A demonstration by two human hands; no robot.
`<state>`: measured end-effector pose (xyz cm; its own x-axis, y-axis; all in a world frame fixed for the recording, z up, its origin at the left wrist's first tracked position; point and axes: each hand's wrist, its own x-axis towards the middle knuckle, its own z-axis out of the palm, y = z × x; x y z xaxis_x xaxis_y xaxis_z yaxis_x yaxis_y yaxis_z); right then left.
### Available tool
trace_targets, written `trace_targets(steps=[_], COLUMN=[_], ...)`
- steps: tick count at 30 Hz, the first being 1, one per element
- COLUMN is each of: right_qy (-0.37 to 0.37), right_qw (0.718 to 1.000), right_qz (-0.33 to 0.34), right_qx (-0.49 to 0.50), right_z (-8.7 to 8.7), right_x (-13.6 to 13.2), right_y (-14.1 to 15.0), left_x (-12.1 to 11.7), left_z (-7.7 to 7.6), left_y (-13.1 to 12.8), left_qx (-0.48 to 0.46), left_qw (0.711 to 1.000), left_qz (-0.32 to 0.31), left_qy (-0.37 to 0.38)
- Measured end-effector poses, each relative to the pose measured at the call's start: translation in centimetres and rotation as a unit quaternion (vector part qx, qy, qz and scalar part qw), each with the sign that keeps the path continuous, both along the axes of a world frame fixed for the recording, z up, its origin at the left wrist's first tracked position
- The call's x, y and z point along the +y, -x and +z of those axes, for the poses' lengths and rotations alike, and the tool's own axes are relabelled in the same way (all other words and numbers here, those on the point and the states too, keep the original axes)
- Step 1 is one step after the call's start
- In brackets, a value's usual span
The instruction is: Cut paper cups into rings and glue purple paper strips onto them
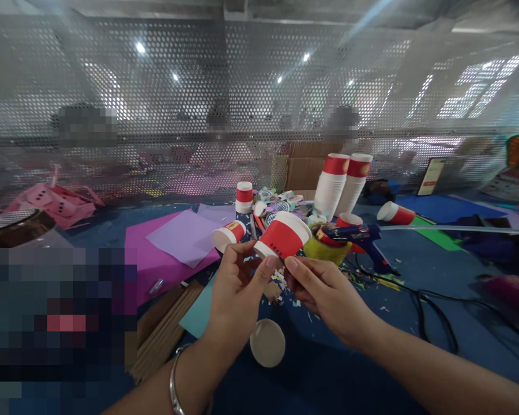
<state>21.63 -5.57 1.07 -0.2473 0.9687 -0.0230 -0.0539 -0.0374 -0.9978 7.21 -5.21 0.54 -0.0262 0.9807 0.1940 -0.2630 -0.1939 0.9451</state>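
A red and white paper cup (pixel 281 237) is held up, tilted, in front of me. My left hand (pixel 240 279) grips its lower left side between thumb and fingers. At the lower right edge of the cup, my right hand (pixel 318 285) is closed in a pinch; whether it holds the cup itself or something small and dark there I cannot make out. Below my hands a pale round disc (pixel 267 343) lies on the blue table. Another paper cup (pixel 229 235) lies tipped just beyond my left hand. A dark blue glue gun (pixel 367 242) rests past my right hand.
Two tall stacks of paper cups (pixel 331 187) stand at the back beside a cardboard box (pixel 307 167). Purple paper (pixel 138 248) and cardboard strips (pixel 166 331) lie left. A black cable (pixel 432 297) runs across the right side. A perforated metal screen (pixel 242 86) rises behind the table.
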Motion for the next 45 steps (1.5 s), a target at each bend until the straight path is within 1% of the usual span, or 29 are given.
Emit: trace_targets(steps=[4, 10, 13, 17, 26, 31, 34, 39, 45], right_qy=[0.014, 0.024, 0.014, 0.002, -0.027, -0.035, -0.031, -0.011, 0.003], right_qw=[1.000, 1.000, 1.000, 1.000, 0.999, 0.998, 0.998, 1.000, 1.000], right_qz=[0.000, -0.011, -0.019, -0.024, -0.024, -0.030, -0.023, -0.014, -0.017], right_qx=[0.000, 0.012, 0.001, -0.012, -0.038, -0.052, -0.040, -0.010, -0.004], right_z=[0.24, 0.20, 0.07, -0.17, -0.35, -0.32, -0.27, -0.38, -0.36], right_x=[-0.13, -0.18, -0.26, -0.38, -0.53, -0.49, -0.43, -0.37, -0.42], right_y=[0.06, 0.26, 0.38, 0.49, 0.18, 0.08, 0.12, 0.22, 0.32], left_x=[0.12, 0.09, -0.07, -0.24, -0.55, -0.55, -0.50, -0.27, 0.02], left_z=[0.13, 0.04, 0.07, 0.25, 0.24, 0.07, 0.05, 0.04, -0.11], left_y=[0.10, 0.21, 0.35, 0.40, 0.34, 0.43, 0.64, 0.83, 0.67], left_qx=[0.030, 0.080, 0.109, 0.120, 0.135, 0.165, 0.192, 0.162, 0.125], left_qw=[0.999, 0.996, 0.993, 0.990, 0.987, 0.977, 0.971, 0.980, 0.988], left_qz=[0.013, 0.016, 0.018, 0.014, 0.004, 0.014, 0.015, -0.004, -0.012], left_qy=[-0.009, -0.034, -0.050, -0.077, -0.086, -0.136, -0.139, -0.114, -0.092])
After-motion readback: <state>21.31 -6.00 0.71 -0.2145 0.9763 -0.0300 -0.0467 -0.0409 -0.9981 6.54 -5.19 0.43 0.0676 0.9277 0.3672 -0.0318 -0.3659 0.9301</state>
